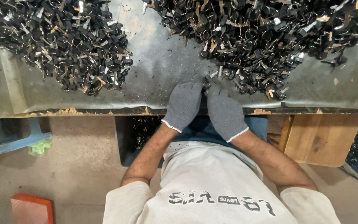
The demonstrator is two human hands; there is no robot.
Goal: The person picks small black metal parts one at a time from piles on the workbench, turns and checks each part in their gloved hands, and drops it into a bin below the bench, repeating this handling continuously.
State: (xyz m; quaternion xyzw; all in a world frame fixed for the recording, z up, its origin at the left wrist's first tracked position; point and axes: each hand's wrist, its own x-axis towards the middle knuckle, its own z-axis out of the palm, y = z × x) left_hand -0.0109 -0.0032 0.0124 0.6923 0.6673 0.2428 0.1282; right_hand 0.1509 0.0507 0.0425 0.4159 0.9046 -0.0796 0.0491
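Nearest item: pale short-sleeved shirt [212, 195] with dark print across the chest, worn by the person; bare forearms extend from it toward the table edge.

Left hand [183, 104]: grey knit glove, white cuff. Rests at the near edge of the table, fingers curled forward and inward, tips meeting those of the other hand.

Right hand [225, 111]: matching grey glove. Lies just beside the left, fingertips brought together with it over a small black piece with a metal part [207, 79]. Whether either hand actually pinches this piece cannot be told; the glove tips hide the contact.

Small piece: sits at the near fringe of the right heap, directly at the fingertips, on the table centre-front.

Right heap [262, 37]: large pile of small black parts mixed with metal rings and tan strips, covering the far right of the table, its near edge touching the gloves.

Left heap [63, 43]: similar pile, far left, well apart from both hands.

Table [158, 62]: grey worn metal sheet, dusted with black crumbs between the heaps; front edge chipped.

Below the table: wooden stool or box [324, 137] at right, dark bin [139, 137] holding black scraps under the centre, blue object [19, 141] and orange-red tray [32, 209] on the floor at left.
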